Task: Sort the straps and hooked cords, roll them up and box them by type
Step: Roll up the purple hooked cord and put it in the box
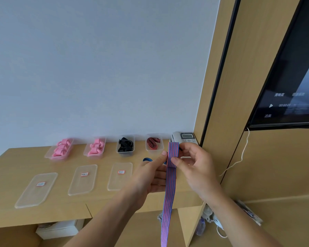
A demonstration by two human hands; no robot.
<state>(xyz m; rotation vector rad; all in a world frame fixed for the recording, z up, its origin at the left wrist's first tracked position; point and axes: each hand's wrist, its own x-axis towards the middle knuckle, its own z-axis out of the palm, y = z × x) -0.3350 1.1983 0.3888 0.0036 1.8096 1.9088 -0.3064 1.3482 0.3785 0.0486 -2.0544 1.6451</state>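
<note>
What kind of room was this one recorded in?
Probably a hotel room or small office: a grey desk telephone sits on a long light-wood desk against a plain wall, with a large black wall-mounted screen showing a paused-video menu.

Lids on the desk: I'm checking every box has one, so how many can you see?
3, in a front row: left lid, middle lid, right lid. A fourth may be hidden behind the left hand.

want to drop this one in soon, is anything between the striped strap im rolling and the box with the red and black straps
Nothing visible blocks it. Both hands, left hand and right hand, pinch the blue and red strap just in front of the open box. Its long tail hangs unrolled below the desk edge.
</note>
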